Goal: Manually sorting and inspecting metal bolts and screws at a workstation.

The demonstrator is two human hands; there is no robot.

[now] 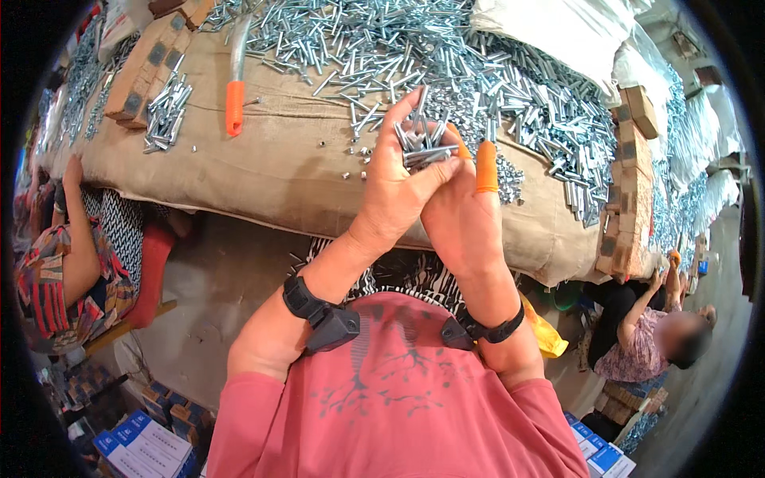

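My left hand (398, 179) is raised over the front of the cloth-covered table, its fingers curled round a loose bunch of shiny metal bolts (429, 153). Close against it is my right hand (466, 219), palm up, with orange finger covers on two fingers. Those fingers are stretched out, one beside the bunch of bolts and the other pointing away from me. The left thumb reaches across to the right hand. Just beyond the hands lies a heap of small metal nuts or cones (510, 171). Whether the right fingertips grip anything is partly hidden.
A large pile of metal bolts (351, 36) covers the far table. Wooden blocks (625, 191) edge the right side, others (151, 60) the left. An orange-handled tool (234, 107) lies at left near a small bolt stack (169, 111). People sit at both sides.
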